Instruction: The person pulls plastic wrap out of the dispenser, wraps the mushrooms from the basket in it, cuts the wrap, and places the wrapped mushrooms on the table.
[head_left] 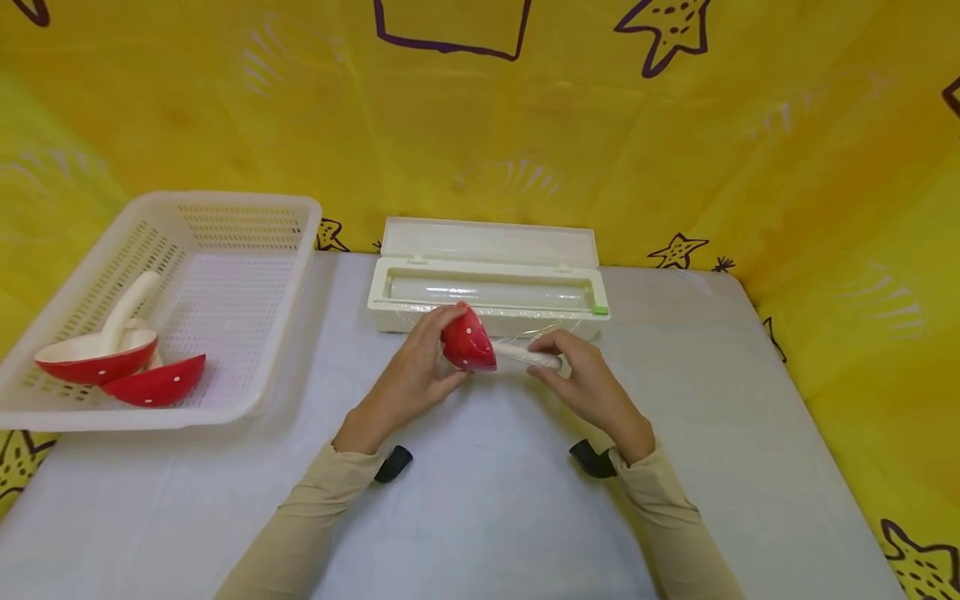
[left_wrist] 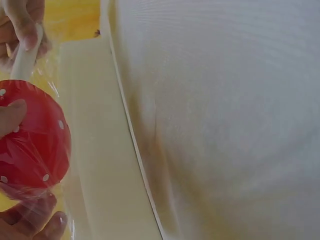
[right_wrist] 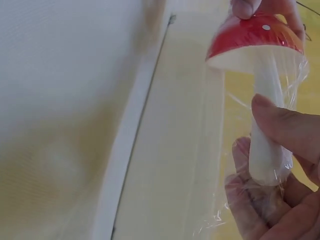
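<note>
Currently held model mushroom (head_left: 467,343): raised between the two grips, just on the near side of the film dispenser.
Mushroom's long axis: nearly crosswise from grip to grip, the stem end tipped slightly toward the person.
Red cap (left_wrist: 37,137): its dome faces the left grip, its rim the right one.
Pale stem (right_wrist: 270,120): points toward the right grip, a smooth, rounded club at the free end.
Mushroom's look: glossy red dome with small white dots, a creamy underside, and clear film (right_wrist: 300,70) creased and shining around cap and stem.
Left grip (head_left: 408,379): thumb and fingers curled about the cap.
Right grip (head_left: 583,382): pinching the stem near its free end, thumb against fingers.
Film dispenser (head_left: 386,319): beyond both grips, a cream box with lid raised, film roll (head_left: 487,292) inside and green tab (head_left: 600,310) at its right end.
Basket (head_left: 240,198): well left of the left grip, white plastic, holding two more red mushrooms (head_left: 97,367), their caps overlapping.
Counter (head_left: 480,517): below both grips, pale-covered.
Yellow cloth (head_left: 450,125): behind the dispenser, printed with starfish.
</note>
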